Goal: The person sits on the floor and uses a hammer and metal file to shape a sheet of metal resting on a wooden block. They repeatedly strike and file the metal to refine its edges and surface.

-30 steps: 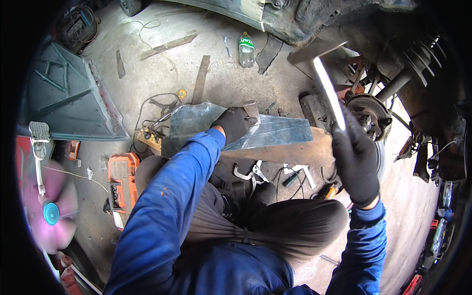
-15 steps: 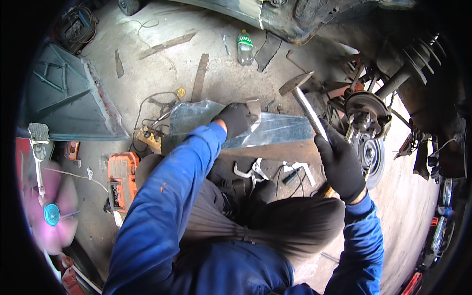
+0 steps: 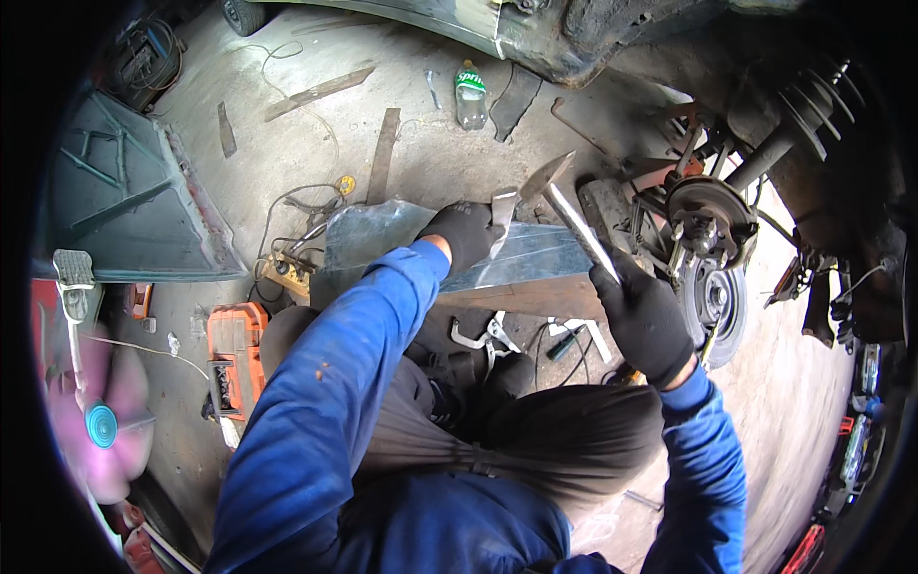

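My left hand (image 3: pixel 461 235), in a black glove, is closed on a small bent piece of sheet metal (image 3: pixel 504 212) and holds it upright over a bluish-grey metal sheet (image 3: pixel 373 234). The larger sheet lies in front of my knees on a rusty brown plate (image 3: pixel 526 295). In my right hand (image 3: pixel 650 323), also gloved in black, is a hammer (image 3: pixel 581 225), gripped by its shiny handle. Its head is just right of the small piece's top edge; I cannot tell whether they touch.
Locking pliers (image 3: pixel 492 333) lie by my feet. At left stand an orange tool case (image 3: pixel 237 354), a power strip (image 3: pixel 287 275) and a spinning pink fan (image 3: pixel 101 426). A car's brake hub (image 3: pixel 708 215) is at right; a green-labelled bottle (image 3: pixel 470 98) stands ahead.
The hammer has swung left and slightly down, bringing its head to the small metal piece. My right hand has shifted a little left; my left hand keeps its hold.
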Demonstrator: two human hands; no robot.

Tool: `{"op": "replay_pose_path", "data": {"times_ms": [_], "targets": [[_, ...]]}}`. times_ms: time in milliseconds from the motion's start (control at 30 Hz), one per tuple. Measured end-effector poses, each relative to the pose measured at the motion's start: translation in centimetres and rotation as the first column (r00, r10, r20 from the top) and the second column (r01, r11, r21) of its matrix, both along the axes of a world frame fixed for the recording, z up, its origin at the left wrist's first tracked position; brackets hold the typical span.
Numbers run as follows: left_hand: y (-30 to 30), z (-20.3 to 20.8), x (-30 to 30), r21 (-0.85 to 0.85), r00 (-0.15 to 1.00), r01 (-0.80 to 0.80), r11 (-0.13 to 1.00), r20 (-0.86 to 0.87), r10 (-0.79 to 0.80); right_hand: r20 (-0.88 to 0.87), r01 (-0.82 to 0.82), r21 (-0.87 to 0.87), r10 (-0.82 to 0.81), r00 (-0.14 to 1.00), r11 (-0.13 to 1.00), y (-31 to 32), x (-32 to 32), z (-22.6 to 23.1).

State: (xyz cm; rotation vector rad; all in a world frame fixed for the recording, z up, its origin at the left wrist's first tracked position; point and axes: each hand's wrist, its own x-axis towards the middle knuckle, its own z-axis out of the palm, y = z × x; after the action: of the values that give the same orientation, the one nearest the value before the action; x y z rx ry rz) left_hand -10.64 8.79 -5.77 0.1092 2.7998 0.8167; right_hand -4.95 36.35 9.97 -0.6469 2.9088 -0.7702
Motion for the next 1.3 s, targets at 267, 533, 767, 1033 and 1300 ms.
{"op": "replay_pose_path", "data": {"times_ms": [267, 533, 767, 1033, 1300], "targets": [[-2.2, -4.5, -1.5, -0.019, 0.988, 0.130, 0.991, -0.086, -0.131, 0.274, 0.372, -0.094, -0.335, 0.902, 0.924, 4.2, 5.3, -8.3], [-3.0, -4.4, -6.3, 0.312, 0.982, 0.086, 0.946, 0.134, -0.134, 0.284, 0.321, 0.068, -0.327, 0.902, 0.945, 6.9, 8.5, -14.7], [-5.5, -3.1, -4.1, 0.267, 0.953, 0.173, 0.948, 0.198, -0.230, 0.367, 0.220, -0.021, -0.197, 0.909, 0.975, 5.6, 8.5, -13.9], [-8.6, -0.9, -2.9, 0.164, 0.941, 0.108, 0.981, 0.302, -0.154, 0.484, 0.115, -0.067, -0.068, 0.872, 0.991, 2.4, 8.7, -13.4], [-9.3, -1.1, -2.0, 0.125, 0.945, 0.071, 0.990, 0.309, -0.107, 0.347, 0.266, -0.218, -0.180, 0.921, 0.939, 1.8, 8.4, -13.2]]}}
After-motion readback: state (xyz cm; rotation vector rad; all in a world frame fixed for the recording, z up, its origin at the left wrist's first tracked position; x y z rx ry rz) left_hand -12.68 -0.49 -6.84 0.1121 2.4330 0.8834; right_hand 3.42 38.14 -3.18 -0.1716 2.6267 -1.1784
